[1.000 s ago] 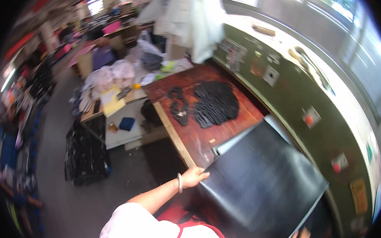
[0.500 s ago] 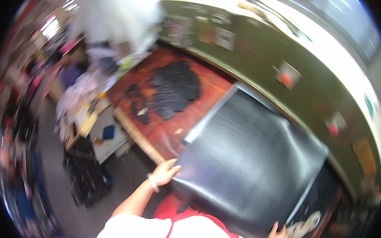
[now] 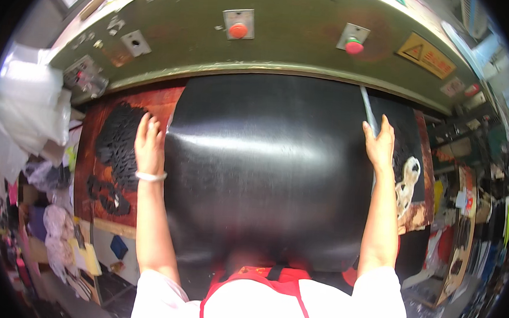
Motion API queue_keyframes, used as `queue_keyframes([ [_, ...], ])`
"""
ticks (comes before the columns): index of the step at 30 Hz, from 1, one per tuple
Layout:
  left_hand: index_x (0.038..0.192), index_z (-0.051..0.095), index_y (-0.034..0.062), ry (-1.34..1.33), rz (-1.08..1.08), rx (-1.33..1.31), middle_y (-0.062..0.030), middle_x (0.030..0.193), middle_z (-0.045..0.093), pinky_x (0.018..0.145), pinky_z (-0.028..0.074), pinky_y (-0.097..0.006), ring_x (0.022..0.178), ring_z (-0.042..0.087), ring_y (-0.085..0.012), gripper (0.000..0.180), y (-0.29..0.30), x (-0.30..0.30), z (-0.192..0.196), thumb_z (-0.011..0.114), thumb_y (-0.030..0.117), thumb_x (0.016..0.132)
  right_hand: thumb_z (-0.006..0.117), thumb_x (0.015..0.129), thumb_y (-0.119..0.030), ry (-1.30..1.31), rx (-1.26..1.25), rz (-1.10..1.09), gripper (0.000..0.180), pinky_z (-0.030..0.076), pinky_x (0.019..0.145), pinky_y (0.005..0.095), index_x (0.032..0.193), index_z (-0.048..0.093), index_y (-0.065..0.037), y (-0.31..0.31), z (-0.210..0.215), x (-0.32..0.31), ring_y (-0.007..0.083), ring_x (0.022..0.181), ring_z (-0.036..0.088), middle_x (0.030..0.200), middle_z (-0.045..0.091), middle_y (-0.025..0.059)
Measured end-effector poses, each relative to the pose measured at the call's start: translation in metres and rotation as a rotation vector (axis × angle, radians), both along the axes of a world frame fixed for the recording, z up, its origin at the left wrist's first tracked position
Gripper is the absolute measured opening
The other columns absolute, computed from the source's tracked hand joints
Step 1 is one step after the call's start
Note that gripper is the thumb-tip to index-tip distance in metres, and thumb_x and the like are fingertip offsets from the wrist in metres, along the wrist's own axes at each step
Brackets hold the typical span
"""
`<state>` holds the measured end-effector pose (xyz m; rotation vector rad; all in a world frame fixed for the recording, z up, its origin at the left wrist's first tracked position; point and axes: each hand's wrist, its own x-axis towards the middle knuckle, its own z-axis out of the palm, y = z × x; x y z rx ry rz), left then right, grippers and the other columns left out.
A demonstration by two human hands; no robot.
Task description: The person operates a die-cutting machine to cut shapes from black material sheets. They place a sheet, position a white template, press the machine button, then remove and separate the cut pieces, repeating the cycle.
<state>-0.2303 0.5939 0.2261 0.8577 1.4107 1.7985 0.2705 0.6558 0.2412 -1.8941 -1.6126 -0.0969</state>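
Observation:
A large glossy black sheet, like leather or rubber, lies across the machine bed and hangs down toward my apron. Along its left edge lies my left hand, fingers stretched out and close together, wearing a pale band at the wrist. At the far right edge, my right hand is open, its fingers pointing away from me beside a pale grey strip. Left of the sheet, a heap of small black cut pieces rests on the red-brown board. Whether either palm presses on the sheet is hard to see.
The green machine beam runs across the back, with a red button, another red button and a yellow warning label. A pale perforated piece lies at right. Plastic bags hang at left.
My view has turned to face the beam squarely. Both hands have moved from the sheet's near corners to farther up its sides, and the sheet now reaches the beam.

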Motion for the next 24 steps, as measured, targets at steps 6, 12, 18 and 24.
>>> queue_keyframes([
  [6, 0.119, 0.057, -0.0007, 0.981, -0.075, -0.432, -0.0178, 0.111, 0.059, 0.092, 0.043, -0.037, 0.105, 0.056, -0.0313, 0.030, -0.139, 0.002, -0.048, 0.058, 0.011, 0.091, 0.065, 0.083, -0.018, 0.040, -0.120, -0.192, 0.033, 0.046, 0.083, 0.0434, 0.109, 0.060, 0.003, -0.150, -0.041, 0.012, 0.0389, 0.096, 0.058, 0.102, 0.060, 0.0216],
  [12, 0.110, 0.054, -0.0039, 0.886, 0.009, -0.545, -0.0189, 0.097, 0.060, 0.086, 0.046, -0.035, 0.091, 0.059, -0.0296, 0.028, -0.188, 0.010, -0.073, 0.061, 0.014, 0.089, 0.071, 0.079, -0.018, 0.187, -0.098, -0.372, 0.036, 0.049, 0.083, 0.0407, 0.109, 0.060, -0.001, -0.217, -0.066, -0.001, 0.0366, 0.095, 0.062, 0.102, 0.063, 0.0191],
  [18, 0.096, 0.049, -0.0061, 1.041, 0.119, -0.162, -0.0157, 0.088, 0.054, 0.080, 0.043, -0.034, 0.081, 0.049, -0.0275, 0.033, -0.043, 0.015, -0.071, 0.063, 0.024, 0.090, 0.070, 0.080, -0.023, 0.259, 0.207, -0.273, 0.038, 0.049, 0.083, 0.0387, 0.110, 0.060, -0.002, -0.067, -0.051, -0.002, 0.0353, 0.100, 0.061, 0.106, 0.063, 0.0176],
  [24, 0.125, 0.048, -0.0069, 1.160, -0.103, -0.378, -0.0259, 0.125, 0.055, 0.096, 0.041, -0.037, 0.113, 0.055, -0.0352, 0.049, 0.025, -0.006, -0.086, 0.062, 0.023, 0.089, 0.073, 0.075, -0.025, 0.114, -0.001, -0.127, 0.051, 0.039, 0.099, 0.0456, 0.120, 0.058, -0.005, -0.047, -0.055, 0.003, 0.0397, 0.115, 0.047, 0.120, 0.053, 0.0235],
])
